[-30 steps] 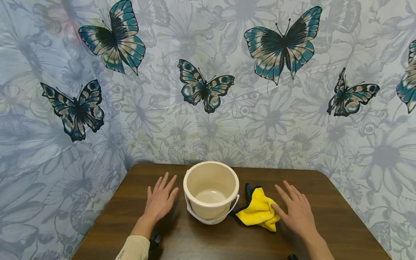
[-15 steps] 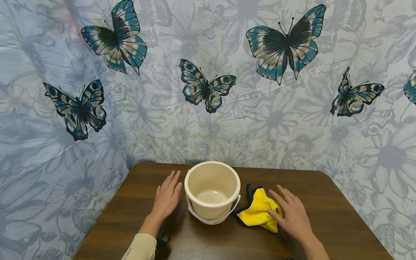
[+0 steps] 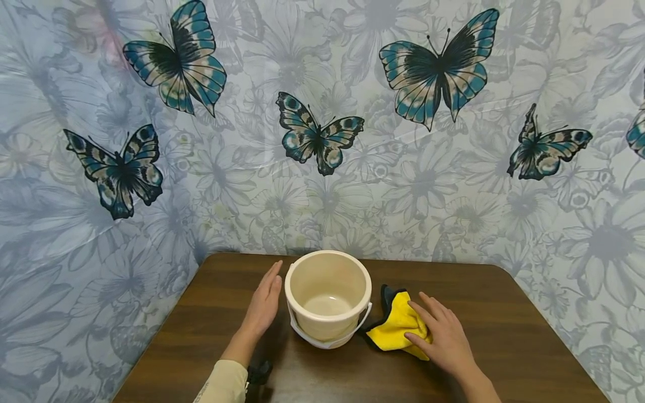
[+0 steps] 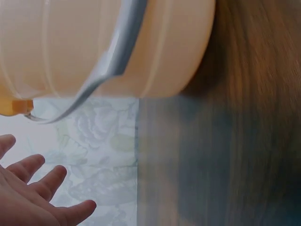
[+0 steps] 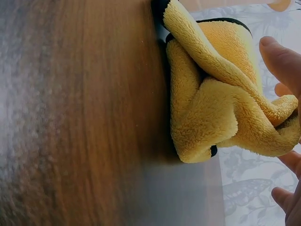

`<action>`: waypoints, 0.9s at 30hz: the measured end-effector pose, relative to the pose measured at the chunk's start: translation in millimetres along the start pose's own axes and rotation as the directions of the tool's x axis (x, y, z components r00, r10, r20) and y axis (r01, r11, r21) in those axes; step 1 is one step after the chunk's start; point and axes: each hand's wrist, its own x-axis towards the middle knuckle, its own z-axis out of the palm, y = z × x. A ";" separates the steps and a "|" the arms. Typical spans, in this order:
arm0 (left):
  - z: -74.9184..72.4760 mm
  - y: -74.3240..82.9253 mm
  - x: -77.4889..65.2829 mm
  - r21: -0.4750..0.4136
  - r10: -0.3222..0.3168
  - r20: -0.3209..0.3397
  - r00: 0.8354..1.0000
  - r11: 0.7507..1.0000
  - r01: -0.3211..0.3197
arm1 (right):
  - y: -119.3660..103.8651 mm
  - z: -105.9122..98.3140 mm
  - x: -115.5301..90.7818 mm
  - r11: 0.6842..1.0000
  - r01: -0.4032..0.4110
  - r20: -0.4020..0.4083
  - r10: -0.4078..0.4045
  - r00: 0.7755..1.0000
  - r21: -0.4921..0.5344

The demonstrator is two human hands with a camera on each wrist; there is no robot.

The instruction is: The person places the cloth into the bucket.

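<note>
A cream bucket (image 3: pixel 327 296) stands upright on the table, its pale handle (image 3: pixel 322 342) hanging down along the front. To its left is my left hand (image 3: pixel 262 302), fingers extended; in the left wrist view the hand (image 4: pixel 33 195) shows a gap to the bucket (image 4: pixel 108 47). Right of the bucket lies a crumpled yellow cloth (image 3: pixel 395 330) with dark edging. My right hand (image 3: pixel 443 336) is at the cloth's right side, fingers spread and covering part of it. In the right wrist view, the fingers (image 5: pixel 282 61) are around the bunched cloth (image 5: pixel 211 103) without a visible pinch; contact is unclear.
The brown wooden table (image 3: pixel 186 330) ends at a butterfly-patterned wall covering (image 3: pixel 423 184) behind. A small dark object (image 3: pixel 259 372) shows beside my left wrist. The bucket and cloth sit close together mid-table.
My left hand has moved right, closer to the bucket, and turned more edge-on. My right hand has moved left over the cloth. The bucket and cloth have stayed in place.
</note>
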 end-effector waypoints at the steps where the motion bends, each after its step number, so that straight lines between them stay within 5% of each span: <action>1: 0.9 0.5 0.5 -0.036 -0.013 0.004 1.000 0.999 0.013 | -0.1 0.7 -0.3 1.000 0.002 -0.002 -0.002 1.000 0.000; 8: 4.5 5.8 5.3 -0.226 -0.051 0.042 0.998 0.972 0.059 | -0.2 4.7 -1.0 0.999 -0.027 0.030 0.027 0.999 0.019; 20: 9.6 7.3 8.1 -0.298 -0.030 0.033 0.999 0.954 0.038 | -1.6 16.4 -1.7 0.996 -0.080 0.141 0.074 0.987 0.038; 27: 16.2 6.7 7.9 -0.385 -0.070 0.079 0.994 0.918 0.095 | 0.3 23.6 -7.8 0.993 -0.114 0.176 0.113 0.978 -0.008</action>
